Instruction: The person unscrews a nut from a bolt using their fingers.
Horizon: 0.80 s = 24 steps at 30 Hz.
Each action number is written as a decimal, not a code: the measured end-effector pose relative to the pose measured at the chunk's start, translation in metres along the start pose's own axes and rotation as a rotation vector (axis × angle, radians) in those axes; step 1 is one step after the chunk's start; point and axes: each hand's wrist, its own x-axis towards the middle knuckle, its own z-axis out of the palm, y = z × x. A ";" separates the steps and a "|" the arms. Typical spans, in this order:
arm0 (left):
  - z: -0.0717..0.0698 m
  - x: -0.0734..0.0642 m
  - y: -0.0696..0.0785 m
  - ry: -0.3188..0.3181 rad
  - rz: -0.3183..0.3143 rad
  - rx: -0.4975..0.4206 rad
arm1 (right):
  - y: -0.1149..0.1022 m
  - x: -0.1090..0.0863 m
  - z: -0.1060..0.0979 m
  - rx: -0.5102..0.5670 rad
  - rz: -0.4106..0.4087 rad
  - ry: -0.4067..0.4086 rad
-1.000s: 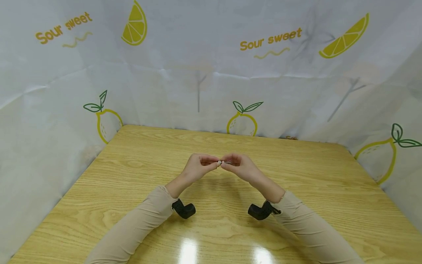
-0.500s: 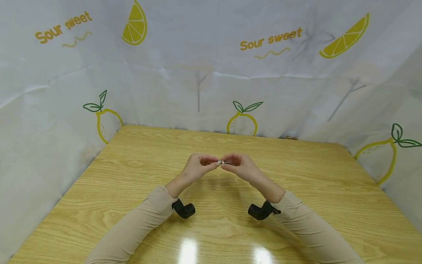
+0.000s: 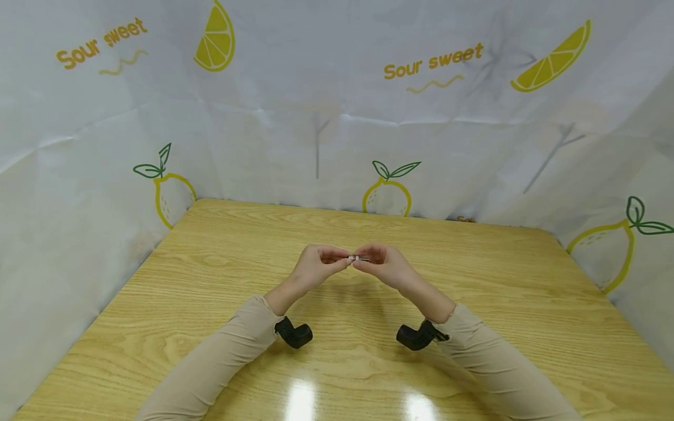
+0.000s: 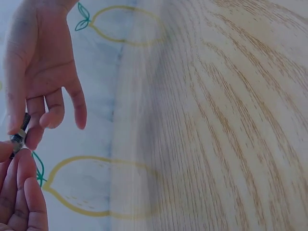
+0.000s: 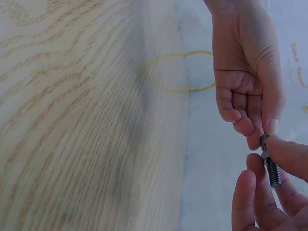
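Observation:
A small metal bolt (image 5: 275, 174) is held level between the two hands, above the table. Its threaded end points toward the right palm. What looks like a nut (image 5: 265, 155) sits around the thread. My left hand (image 3: 314, 266) pinches the bolt's head end between thumb and fingertips. With thumb and index finger, my right hand (image 3: 388, 268) pinches the nut part, the thread passing between its fingers. The fingertips of both hands nearly meet and cover part of the metal. In the left wrist view, the bolt is mostly hidden by fingers.
The wooden table (image 3: 347, 374) stretches beneath both forearms. White cloth (image 3: 274, 152) printed with lemons hangs around its back and sides. A black curved mount (image 3: 293, 334) sits at the left wrist, and a similar mount (image 3: 415, 337) at the right.
Both hands keep their place. The left thumb tip has shifted slightly to the right along the bolt, so a little less metal shows between the fingertips.

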 end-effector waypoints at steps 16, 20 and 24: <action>0.000 0.000 0.002 0.005 -0.023 0.002 | 0.000 0.000 0.000 0.016 0.002 -0.004; 0.000 -0.001 0.003 0.001 -0.015 0.004 | -0.001 -0.001 -0.001 0.030 0.002 -0.003; 0.000 -0.002 0.004 0.000 0.001 0.006 | -0.001 -0.001 -0.001 0.004 0.037 -0.031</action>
